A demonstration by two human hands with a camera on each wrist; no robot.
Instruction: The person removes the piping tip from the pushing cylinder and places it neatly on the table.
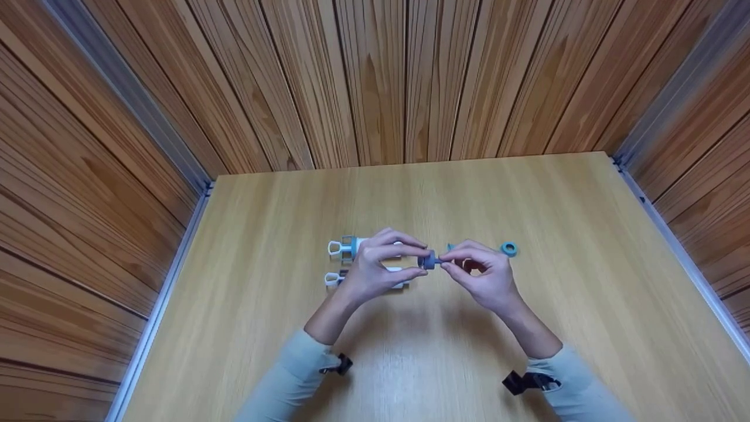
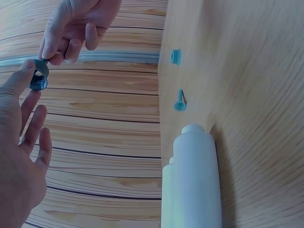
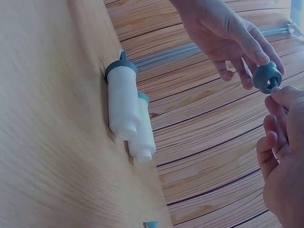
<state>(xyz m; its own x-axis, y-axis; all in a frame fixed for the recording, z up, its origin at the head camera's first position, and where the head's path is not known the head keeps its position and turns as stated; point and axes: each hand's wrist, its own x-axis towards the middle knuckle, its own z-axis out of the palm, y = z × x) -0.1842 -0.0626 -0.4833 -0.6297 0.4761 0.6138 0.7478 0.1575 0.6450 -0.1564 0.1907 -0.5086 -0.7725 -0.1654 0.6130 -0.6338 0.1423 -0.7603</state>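
Observation:
Over the table, my left hand [image 1: 375,266] pinches a dark blue-grey screw cap [image 1: 429,260] between thumb and fingers. The left wrist view shows its hollow, ring-like side. From the right, my right hand [image 1: 485,275] pinches a thin dark stem [image 3: 274,84] by its end. This stem stands at the hole of the cap [image 3: 265,76]; how deep it sits is hidden by the fingertips. Below my left hand lie two white bottles on their sides, one with a dark collar [image 3: 121,66], one with a teal collar [image 3: 143,96].
A teal ring cap [image 1: 508,249] rests on the wooden table [image 1: 410,199], right of the bottles. Between them lies a small teal funnel-shaped nozzle [image 2: 180,104], mostly hidden by my right hand in the head view. Wood-plank walls [image 1: 381,82] bound the table.

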